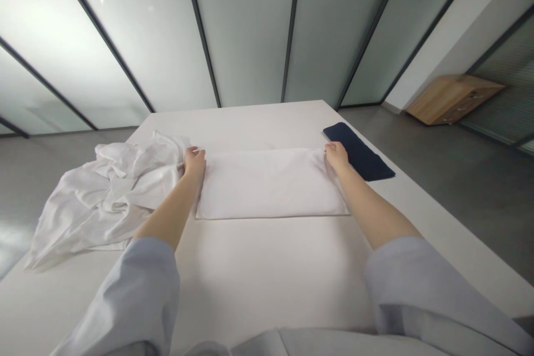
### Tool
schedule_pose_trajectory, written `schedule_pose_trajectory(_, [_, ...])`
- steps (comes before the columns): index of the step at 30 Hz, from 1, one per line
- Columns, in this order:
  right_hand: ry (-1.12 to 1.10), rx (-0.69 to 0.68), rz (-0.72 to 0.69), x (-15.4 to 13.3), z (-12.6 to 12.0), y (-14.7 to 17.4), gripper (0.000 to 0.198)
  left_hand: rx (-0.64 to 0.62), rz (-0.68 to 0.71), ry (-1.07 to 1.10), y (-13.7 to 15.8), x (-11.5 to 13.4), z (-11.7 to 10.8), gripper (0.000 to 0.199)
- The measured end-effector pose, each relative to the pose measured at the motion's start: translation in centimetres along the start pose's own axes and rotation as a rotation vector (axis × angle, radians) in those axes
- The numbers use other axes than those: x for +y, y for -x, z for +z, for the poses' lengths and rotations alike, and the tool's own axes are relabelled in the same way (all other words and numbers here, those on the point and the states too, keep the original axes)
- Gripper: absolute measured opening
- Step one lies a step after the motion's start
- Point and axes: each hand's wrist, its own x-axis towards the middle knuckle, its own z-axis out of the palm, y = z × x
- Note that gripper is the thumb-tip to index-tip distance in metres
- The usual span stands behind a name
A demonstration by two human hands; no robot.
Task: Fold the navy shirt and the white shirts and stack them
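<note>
A white cloth, folded into a flat rectangle, lies in the middle of the table. My left hand is at its far left corner, fingers bent and closed at the cloth's edge. At the far right corner, my right hand pinches the cloth between thumb and fingers. Both fingertips are partly hidden by the hands themselves. Just left of my left hand lies a crumpled heap of white fabric. A dark navy folded cloth rests right beside my right hand.
The white table reaches away from me, its right edge running past the navy cloth. Some of the crumpled fabric lies at the left edge. Beyond are frosted glass panels and a wooden cabinet on the grey floor.
</note>
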Motion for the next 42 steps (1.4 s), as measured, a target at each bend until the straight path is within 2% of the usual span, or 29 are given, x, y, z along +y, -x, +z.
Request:
schedule_pose_trajectory(2, [0.056,0.007,-0.037,-1.1,-0.6,1.3,0.046,-0.025,0.123,-0.102,1.5,0.8,-0.6,0.032])
schedule_pose_trajectory(4, [0.137,-0.039,-0.155,-2.8,-1.1,3.3,0.044,-0.152,0.265,-0.262,3.9,1.7,-0.7,0.028])
schedule_pose_trajectory(7, [0.276,-0.241,-0.350,-6.0,-1.4,7.6,0.041,-0.408,0.511,-0.454,8.9,2.9,0.2,0.036])
schedule_pose_trajectory(9, [0.317,-0.402,-0.490,-8.1,-0.9,10.6,0.043,-0.492,0.643,-0.574,12.1,3.3,1.4,0.048])
schedule_pose_trajectory(11, [0.353,-0.506,-0.518,-9.6,-0.1,13.2,0.050,-0.539,0.668,-0.684,14.5,3.2,2.6,0.062])
schedule_pose_trajectory(13, [0.387,-0.563,-0.481,-10.4,0.8,15.1,0.059,-0.542,0.649,-0.760,15.7,2.6,3.5,0.070])
schedule_pose_trajectory(18, [0.433,-0.587,-0.454,-9.0,1.7,16.0,0.071,-0.515,0.675,-0.814,14.9,0.4,3.3,0.073])
schedule_pose_trajectory(24, [0.509,-0.526,-0.391,-4.8,-0.2,15.5,0.074,-0.450,0.641,-0.870,13.2,-1.8,0.7,0.076])
schedule_pose_trajectory(28, [0.525,-0.494,-0.361,-3.8,-0.6,14.8,0.074,-0.425,0.558,-0.895,12.5,-2.3,0.1,0.078])
schedule_pose_trajectory(32, [0.518,-0.507,-0.390,-4.8,0.5,12.2,0.072,-0.431,0.514,-0.909,10.6,-1.5,0.7,0.079])
schedule_pose_trajectory(36, [0.511,-0.505,-0.402,-6.8,1.9,8.8,0.069,-0.318,0.450,-0.954,8.7,0.4,1.8,0.084])
schedule_pose_trajectory(38, [0.505,-0.473,-0.401,-8.6,2.7,8.2,0.064,-0.278,0.440,-0.941,8.9,1.7,2.7,0.082])
schedule_pose_trajectory(42, [0.405,-0.430,-0.383,-13.4,4.7,10.1,0.058,-0.358,0.516,-0.819,11.7,4.1,5.3,0.069])
